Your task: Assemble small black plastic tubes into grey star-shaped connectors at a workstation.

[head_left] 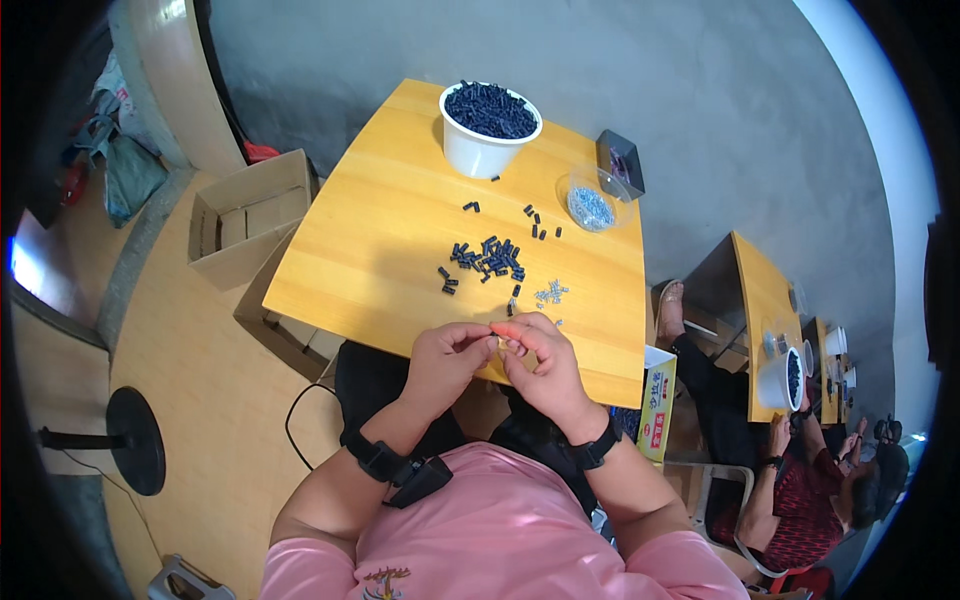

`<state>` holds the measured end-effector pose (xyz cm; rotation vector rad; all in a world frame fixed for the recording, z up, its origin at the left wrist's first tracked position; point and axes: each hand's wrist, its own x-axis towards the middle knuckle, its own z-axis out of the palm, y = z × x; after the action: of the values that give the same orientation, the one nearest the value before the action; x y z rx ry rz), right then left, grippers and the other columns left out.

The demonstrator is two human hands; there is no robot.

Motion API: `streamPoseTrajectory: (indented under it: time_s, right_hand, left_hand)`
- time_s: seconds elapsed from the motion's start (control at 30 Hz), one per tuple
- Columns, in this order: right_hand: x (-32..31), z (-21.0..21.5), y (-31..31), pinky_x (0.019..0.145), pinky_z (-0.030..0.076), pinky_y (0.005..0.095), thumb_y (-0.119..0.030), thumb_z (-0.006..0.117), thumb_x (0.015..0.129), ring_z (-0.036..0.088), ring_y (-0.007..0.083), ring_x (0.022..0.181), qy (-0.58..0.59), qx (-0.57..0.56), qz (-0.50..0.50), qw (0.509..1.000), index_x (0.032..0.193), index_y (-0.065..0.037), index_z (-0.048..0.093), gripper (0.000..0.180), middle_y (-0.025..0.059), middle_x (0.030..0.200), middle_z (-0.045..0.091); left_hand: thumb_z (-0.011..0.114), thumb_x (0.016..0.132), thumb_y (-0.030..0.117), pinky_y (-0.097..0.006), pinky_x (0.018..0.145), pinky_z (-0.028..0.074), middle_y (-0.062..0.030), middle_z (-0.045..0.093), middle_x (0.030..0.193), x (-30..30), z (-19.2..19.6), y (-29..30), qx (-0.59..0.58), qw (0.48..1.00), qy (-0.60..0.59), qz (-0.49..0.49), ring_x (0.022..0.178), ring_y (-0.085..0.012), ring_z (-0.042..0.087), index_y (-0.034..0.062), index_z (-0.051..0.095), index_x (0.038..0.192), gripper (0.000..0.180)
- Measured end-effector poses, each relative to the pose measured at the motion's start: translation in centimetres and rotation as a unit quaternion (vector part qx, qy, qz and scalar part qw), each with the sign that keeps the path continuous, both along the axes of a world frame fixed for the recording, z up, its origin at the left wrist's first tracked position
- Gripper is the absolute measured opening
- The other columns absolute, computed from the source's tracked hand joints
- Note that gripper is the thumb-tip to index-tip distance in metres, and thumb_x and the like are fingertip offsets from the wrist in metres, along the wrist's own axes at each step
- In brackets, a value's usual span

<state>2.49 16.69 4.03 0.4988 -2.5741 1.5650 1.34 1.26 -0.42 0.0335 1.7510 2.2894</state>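
Note:
My left hand (450,365) and my right hand (548,365) meet over the near edge of the wooden table (350,250), thumbs and forefingers pinched together. A small black piece (495,333) shows at the left fingertips. Whatever the right fingers grip is mostly covered and too small to name. Just beyond my hands lies a loose pile of short black plastic pieces (490,258). To its right is a little heap of small silvery metal parts (551,292). A few black pieces lie scattered farther back.
A white bucket (480,155) heaped with black pieces stands at the far side. Near it are a clear bowl of silvery parts (590,208) and a dark box (622,165). Cardboard boxes (250,215) flank the table's left. At right, a person (800,500) works at another table.

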Motion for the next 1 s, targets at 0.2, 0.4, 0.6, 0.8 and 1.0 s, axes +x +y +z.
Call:
streamPoseTrajectory:
  time_s: [0.2, 0.4, 0.6, 0.8, 1.0]
  right_hand:
    - [-0.5, -0.6, -0.6, 0.08, 0.042, 0.0341, 0.005, 0.064, 0.067, 0.05, 0.0303, 0.093, 0.149, 0.108, -0.014, 0.983, 0.102, -0.005, 0.059, 0.037, 0.0123, 0.096, 0.052]
    - [-1.0, -1.4, -0.6, 0.079, 0.043, 0.0371, 0.004, 0.065, 0.065, 0.049, 0.0336, 0.093, 0.14, 0.122, 0.006, 0.983, 0.099, -0.005, 0.058, 0.036, 0.0141, 0.094, 0.051]
    - [-1.1, -1.2, -1.0, 0.076, 0.045, 0.0371, 0.003, 0.067, 0.066, 0.053, 0.0331, 0.089, 0.137, 0.103, -0.017, 0.985, 0.097, -0.005, 0.058, 0.034, 0.0138, 0.093, 0.054]
    - [-1.0, -1.4, -1.0, 0.075, 0.046, 0.0366, 0.003, 0.068, 0.066, 0.054, 0.0321, 0.087, 0.147, 0.117, -0.015, 0.982, 0.096, -0.004, 0.059, 0.031, 0.0127, 0.09, 0.056]
    - [-0.8, -1.7, -0.9, 0.074, 0.046, 0.0366, 0.002, 0.068, 0.067, 0.054, 0.0322, 0.085, 0.152, 0.113, -0.015, 0.982, 0.094, -0.003, 0.059, 0.028, 0.0127, 0.089, 0.057]
  left_hand:
    - [0.064, 0.085, 0.011, -0.022, 0.069, 0.051, -0.0059, 0.065, 0.086, -0.4, 0.8, -0.2, 0.101, 0.979, -0.171, -0.038, 0.076, -0.0124, 0.062, -0.0012, 0.064, 0.099, 0.018]
    - [0.062, 0.087, 0.013, -0.026, 0.073, 0.053, -0.0055, 0.064, 0.089, 0.1, 0.4, -0.3, 0.139, 0.967, -0.21, -0.035, 0.081, -0.0127, 0.062, 0.0004, 0.064, 0.098, 0.017]
    - [0.061, 0.088, 0.016, -0.027, 0.075, 0.053, -0.0036, 0.065, 0.089, 0.0, 0.6, -0.7, 0.152, 0.967, -0.2, -0.038, 0.082, -0.0119, 0.061, 0.0037, 0.065, 0.096, 0.015]
    - [0.062, 0.087, 0.018, -0.024, 0.071, 0.053, -0.0039, 0.065, 0.088, 0.2, 0.5, -0.9, 0.149, 0.963, -0.221, -0.036, 0.078, -0.0113, 0.062, 0.0029, 0.065, 0.096, 0.017]
    - [0.064, 0.087, 0.019, -0.022, 0.068, 0.052, -0.0043, 0.066, 0.086, 0.2, -0.2, -0.8, 0.145, 0.961, -0.23, -0.043, 0.076, -0.0108, 0.063, 0.0018, 0.066, 0.094, 0.019]
